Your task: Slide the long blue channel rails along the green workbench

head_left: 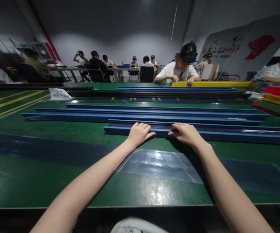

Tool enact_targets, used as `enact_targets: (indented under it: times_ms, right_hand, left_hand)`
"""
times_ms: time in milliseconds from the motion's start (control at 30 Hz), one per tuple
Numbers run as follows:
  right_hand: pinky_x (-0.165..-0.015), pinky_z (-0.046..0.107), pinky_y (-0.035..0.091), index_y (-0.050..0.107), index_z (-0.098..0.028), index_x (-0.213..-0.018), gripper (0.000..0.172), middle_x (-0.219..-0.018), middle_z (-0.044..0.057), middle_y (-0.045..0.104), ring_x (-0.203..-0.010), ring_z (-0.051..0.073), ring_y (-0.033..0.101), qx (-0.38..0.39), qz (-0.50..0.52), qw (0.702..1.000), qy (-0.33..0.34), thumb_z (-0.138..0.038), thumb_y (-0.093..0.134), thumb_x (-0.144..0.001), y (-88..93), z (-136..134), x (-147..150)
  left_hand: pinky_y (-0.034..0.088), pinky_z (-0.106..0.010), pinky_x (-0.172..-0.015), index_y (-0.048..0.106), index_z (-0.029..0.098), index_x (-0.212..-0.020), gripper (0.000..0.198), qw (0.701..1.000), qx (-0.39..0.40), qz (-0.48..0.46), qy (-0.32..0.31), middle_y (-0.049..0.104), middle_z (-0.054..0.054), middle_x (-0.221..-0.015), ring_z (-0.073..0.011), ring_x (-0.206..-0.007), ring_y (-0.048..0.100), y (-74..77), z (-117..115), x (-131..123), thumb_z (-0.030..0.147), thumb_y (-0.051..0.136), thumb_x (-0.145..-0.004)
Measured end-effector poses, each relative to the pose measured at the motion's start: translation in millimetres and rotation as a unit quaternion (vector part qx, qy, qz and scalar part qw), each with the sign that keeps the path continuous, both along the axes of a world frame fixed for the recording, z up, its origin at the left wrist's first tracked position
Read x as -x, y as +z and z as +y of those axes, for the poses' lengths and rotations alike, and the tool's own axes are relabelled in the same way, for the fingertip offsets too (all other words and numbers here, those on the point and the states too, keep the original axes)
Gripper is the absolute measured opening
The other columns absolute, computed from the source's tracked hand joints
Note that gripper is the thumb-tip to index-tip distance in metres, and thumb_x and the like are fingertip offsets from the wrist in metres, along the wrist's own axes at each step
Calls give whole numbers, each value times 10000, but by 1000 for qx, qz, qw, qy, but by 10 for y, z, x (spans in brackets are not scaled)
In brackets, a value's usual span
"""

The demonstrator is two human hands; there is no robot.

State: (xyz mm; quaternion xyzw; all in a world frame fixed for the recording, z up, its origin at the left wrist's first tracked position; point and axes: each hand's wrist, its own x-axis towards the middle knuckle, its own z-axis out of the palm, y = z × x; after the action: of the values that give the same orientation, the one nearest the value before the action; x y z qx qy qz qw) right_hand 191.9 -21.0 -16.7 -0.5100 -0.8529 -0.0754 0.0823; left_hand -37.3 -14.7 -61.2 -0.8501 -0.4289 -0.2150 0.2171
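A long blue channel-shaped strip (227,135) lies across the green table (81,191), running out past the right edge of the view. My left hand (140,133) grips it near its left end, fingers over the far side and thumb along the near side. Farther right on the same strip, my right hand (184,133) is closed at its edge with the fingers curled; the fingertips are partly hidden. Behind it lie more blue strips (81,117), roughly parallel. A flat, shiny transparent sheet (154,163) rests on the table between my forearms.
Dark strips (154,94) and a crumpled white piece (59,94) lie farther back. Across the table a person (182,66) handles a yellow strip (212,84). Red and yellow trays (279,99) stand at the right. Other people sit at tables behind.
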Motion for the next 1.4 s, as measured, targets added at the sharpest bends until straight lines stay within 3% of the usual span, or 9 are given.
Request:
enact_targets:
  times_ms: [633, 1400]
  right_hand:
    - [-563, 233, 281, 560, -197, -782, 169, -818, 41, 640, -738, 161, 564, 10, 5, 1000, 10, -340, 474, -813, 0, 17, 8]
    - [-537, 231, 291, 587, -204, -758, 264, -771, 33, 652, -691, 162, 573, 1, 30, 999, -18, -454, 504, -768, -4, 34, -20]
  left_hand:
    - [315, -303, -663, 561, 153, -847, 389, 1000, -1, 1, 0, 638, -56, -859, -177, -808, 559, -6, 9, 0, 492, 373, -868]
    - [318, -304, -659, 565, 156, -843, 377, 1000, 6, 1, 1, 639, -57, -852, -175, -808, 559, -4, 6, 1, 485, 383, -867]
